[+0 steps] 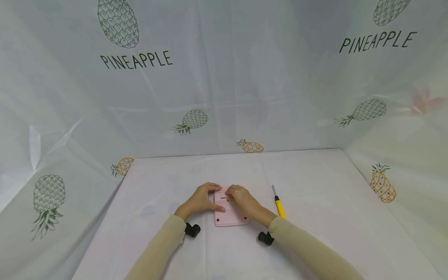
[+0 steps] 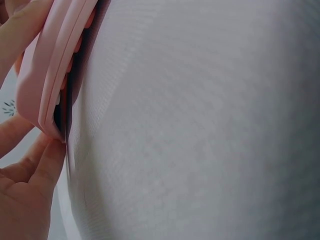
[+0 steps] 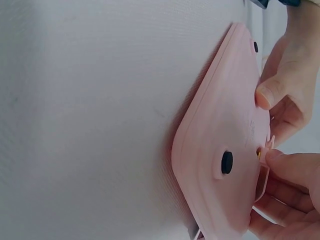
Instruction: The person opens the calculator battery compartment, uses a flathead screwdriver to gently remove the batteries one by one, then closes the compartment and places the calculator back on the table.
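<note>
- While beige sleeves (image 1: 155, 249) cross the near part of the white table (image 1: 227, 260), a black block (image 1: 192, 230) shows by each wrist; the table's near edge lies out of frame.
- Just beyond, the pink device (image 1: 224, 222) lies back side up between the hands, with small keys (image 2: 77, 44) along its underside in the left wrist view.
- Bent like a C about the device's left side, the left hand (image 1: 200, 199) has its thumb on the back and fingertips at the rim, seemingly to steady it.
- Nearly closed, the right hand (image 1: 245, 200) pinches a small pink cover (image 3: 264, 157), tilted up at an opening in the back.
- Working that cover at its opening looks like the step in hand; whether off or on, I cannot tell. The next move calls for a firm pinch and a short, straight motion, with the device kept from sliding.
- On the right, a yellow screwdriver (image 1: 279, 206) lies near the forearm, which hides its handle end; a wide swing that way might knock it.
- Open room spreads to the left and past the device, up to the far edge, where a pineapple-print curtain (image 1: 224, 116) rises.
</note>
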Action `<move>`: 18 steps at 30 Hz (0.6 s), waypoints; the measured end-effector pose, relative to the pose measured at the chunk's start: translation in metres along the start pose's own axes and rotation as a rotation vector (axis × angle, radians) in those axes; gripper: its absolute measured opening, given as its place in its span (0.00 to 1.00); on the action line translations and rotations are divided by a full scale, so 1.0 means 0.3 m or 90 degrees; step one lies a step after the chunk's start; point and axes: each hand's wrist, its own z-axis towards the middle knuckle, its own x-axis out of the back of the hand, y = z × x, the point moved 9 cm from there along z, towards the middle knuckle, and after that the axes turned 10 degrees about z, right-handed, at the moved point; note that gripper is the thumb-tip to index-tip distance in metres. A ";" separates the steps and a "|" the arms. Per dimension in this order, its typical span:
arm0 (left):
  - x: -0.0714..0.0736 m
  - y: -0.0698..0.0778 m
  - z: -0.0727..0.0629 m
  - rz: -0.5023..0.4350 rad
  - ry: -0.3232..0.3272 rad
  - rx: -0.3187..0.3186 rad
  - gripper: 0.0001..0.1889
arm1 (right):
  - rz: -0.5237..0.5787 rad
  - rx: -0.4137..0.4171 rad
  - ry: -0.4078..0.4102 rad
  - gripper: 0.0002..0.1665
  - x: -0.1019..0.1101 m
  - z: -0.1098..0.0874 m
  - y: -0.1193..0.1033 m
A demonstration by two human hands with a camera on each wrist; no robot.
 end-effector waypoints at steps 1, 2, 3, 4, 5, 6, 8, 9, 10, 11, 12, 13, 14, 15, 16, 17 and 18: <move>0.000 -0.001 0.000 -0.002 0.000 0.000 0.46 | 0.001 0.000 0.001 0.08 0.000 0.001 0.000; -0.001 -0.002 0.000 -0.003 0.001 -0.001 0.45 | 0.000 0.001 0.001 0.08 -0.001 0.001 0.001; -0.001 -0.002 0.001 -0.005 0.001 -0.002 0.45 | -0.001 0.002 0.002 0.08 -0.001 0.001 0.001; -0.002 -0.003 0.002 -0.006 0.001 -0.002 0.45 | -0.003 0.002 0.004 0.08 0.000 0.001 0.000; -0.002 -0.004 0.001 -0.005 0.001 -0.001 0.45 | -0.001 0.003 0.005 0.08 0.002 0.001 -0.001; -0.002 -0.004 0.001 -0.006 0.002 -0.002 0.45 | -0.001 0.004 0.007 0.08 0.003 0.001 -0.003; -0.001 -0.003 0.001 -0.008 0.003 -0.004 0.45 | -0.001 0.006 0.010 0.07 0.006 0.001 -0.007; 0.000 -0.003 0.001 -0.008 0.003 -0.005 0.46 | 0.001 0.007 0.011 0.07 0.007 0.002 -0.008; 0.000 -0.003 0.001 -0.008 0.004 -0.005 0.46 | 0.002 0.008 0.012 0.07 0.007 0.002 -0.009; 0.001 -0.002 0.000 -0.009 0.004 -0.006 0.46 | 0.003 0.007 0.011 0.08 0.007 0.003 -0.008; 0.001 -0.002 0.000 -0.009 0.004 -0.006 0.46 | 0.005 0.006 0.010 0.08 0.006 0.004 -0.007; 0.002 -0.001 0.000 -0.010 0.004 -0.006 0.46 | 0.006 0.003 0.008 0.08 0.005 0.004 -0.005; 0.003 0.001 0.000 -0.010 0.004 -0.006 0.46 | 0.009 0.001 0.007 0.08 0.004 0.005 -0.003; 0.003 0.001 0.000 -0.008 0.003 -0.005 0.46 | 0.011 -0.002 0.006 0.09 0.003 0.005 0.000; 0.003 0.001 -0.001 -0.006 0.003 -0.004 0.46 | 0.013 -0.003 0.005 0.09 0.002 0.006 0.002; 0.004 0.001 -0.001 -0.004 0.002 -0.003 0.46 | 0.016 -0.005 0.005 0.09 0.002 0.005 0.003; 0.003 0.001 -0.001 -0.001 0.001 -0.002 0.46 | 0.019 -0.004 0.005 0.09 0.002 0.005 0.003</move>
